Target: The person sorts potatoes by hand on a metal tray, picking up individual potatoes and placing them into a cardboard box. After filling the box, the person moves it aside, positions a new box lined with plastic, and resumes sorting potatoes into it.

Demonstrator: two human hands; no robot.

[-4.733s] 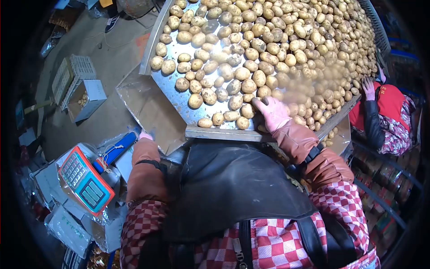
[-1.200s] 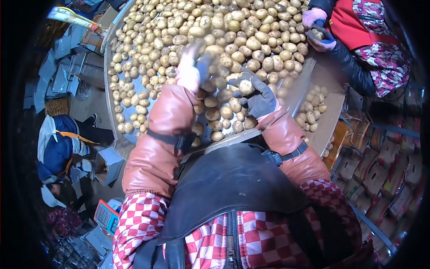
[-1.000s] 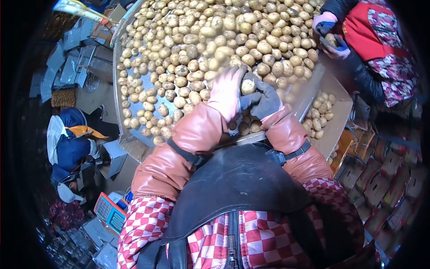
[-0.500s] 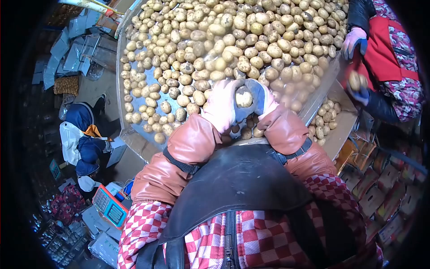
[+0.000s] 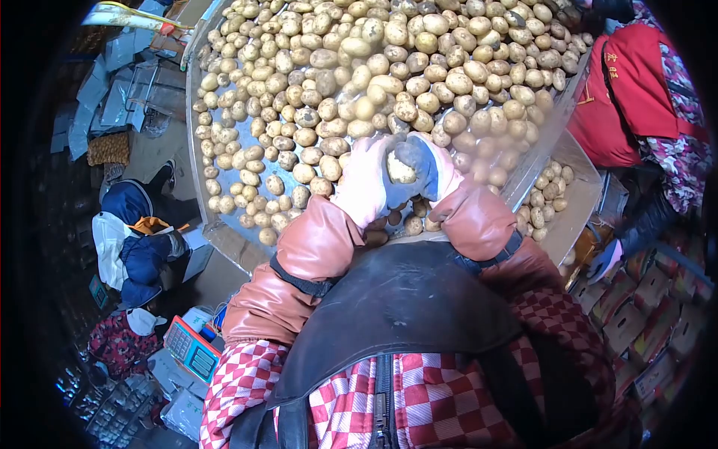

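Metal-topped table (image 5: 230,135) in front of me, raised edge along its left side. Loose potatoes (image 5: 305,116) crowd most of it, thinner at left, where bare metal shows. At right, beyond the table's edge, a co-worker's red apron (image 5: 636,82); below it, a cardboard box (image 5: 587,176) with more potatoes inside. My left hand (image 5: 365,179) and right hand (image 5: 441,170), both gloved, meet low over the near edge, fingers curled in and nearly touching at the top. Both closed around one potato (image 5: 402,172): it sits between my dark-faced palms, below the fingertips, pale side showing toward me. Glove covers its upper part. A few potatoes lie just below my wrists.
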